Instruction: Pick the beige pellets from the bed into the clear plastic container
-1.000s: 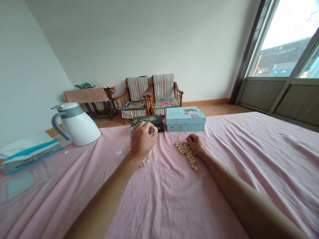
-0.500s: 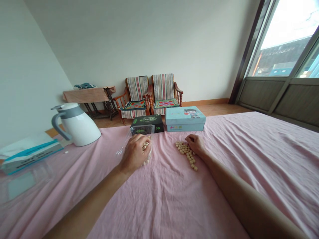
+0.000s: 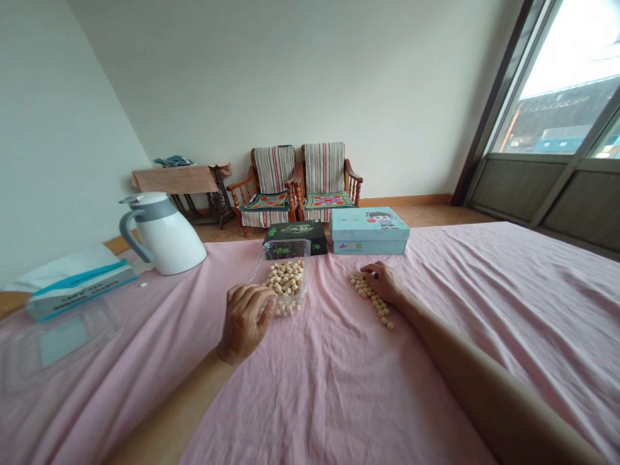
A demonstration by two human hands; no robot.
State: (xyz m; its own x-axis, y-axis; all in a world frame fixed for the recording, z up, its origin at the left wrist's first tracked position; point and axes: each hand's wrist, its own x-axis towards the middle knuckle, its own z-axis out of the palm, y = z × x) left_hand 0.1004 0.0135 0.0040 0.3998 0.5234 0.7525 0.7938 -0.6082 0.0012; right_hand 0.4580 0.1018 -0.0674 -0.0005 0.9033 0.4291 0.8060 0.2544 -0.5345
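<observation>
A clear plastic box (image 3: 306, 274), full of small beige nut-like pieces (image 3: 285, 279), stands left of centre on the pink cloth. My left hand (image 3: 247, 320) is at its near left corner, fingers curled closed over the rim. To the right, more round beige pieces (image 3: 363, 289) lie on the cloth in a cluster with a tail running towards me. My right hand (image 3: 385, 282) rests at the cluster's right side, fingers bent together over the top pieces. Whatever its fingertips hold is hidden.
Behind stand a black box (image 3: 317, 239) and a light blue box (image 3: 371, 242). At left are a white jug (image 3: 177, 242), a tissue pack (image 3: 82, 290) and a clear plastic lid (image 3: 62, 342). Two armchairs (image 3: 322, 168) stand beyond the table.
My left hand has drawn back from over the box to its near left corner, uncovering the pieces inside. My right hand has stayed by the cluster. The view has shifted slightly.
</observation>
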